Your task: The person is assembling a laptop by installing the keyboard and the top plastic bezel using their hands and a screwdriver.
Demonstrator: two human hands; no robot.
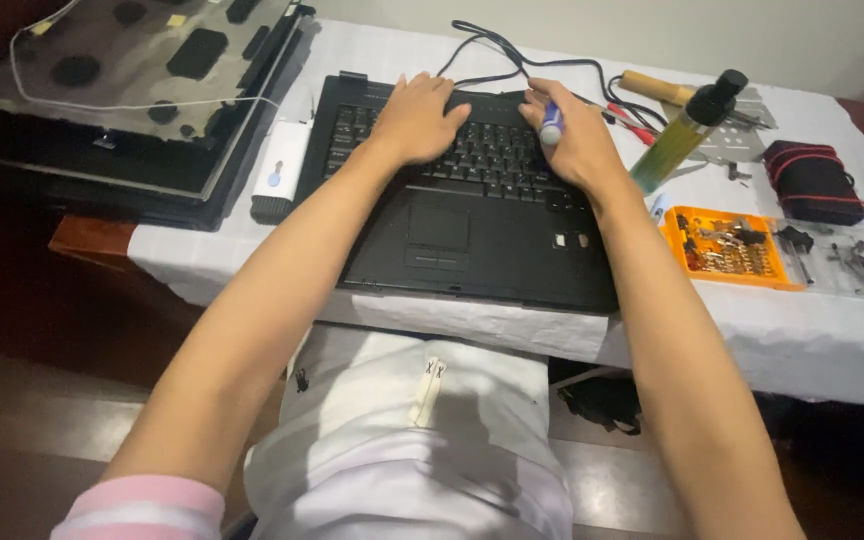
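A black laptop base (472, 235) with its keyboard up lies on the white-covered table in front of me. My left hand (414, 115) rests flat on the upper left keys, fingers apart and holding nothing. My right hand (574, 135) is over the upper right keys, closed around a small blue-and-white screwdriver (551, 124) whose handle end shows between my fingers. Its tip is hidden by the hand. Black cables (512, 55) loop behind the laptop.
A detached screen panel (132, 90) lies at the left beside a white adapter (280, 170). To the right stand a yellow-green spray bottle (687, 130), an orange bit case (727, 245), a dark red-trimmed pouch (812, 180) and a wooden-handled tool (657, 88).
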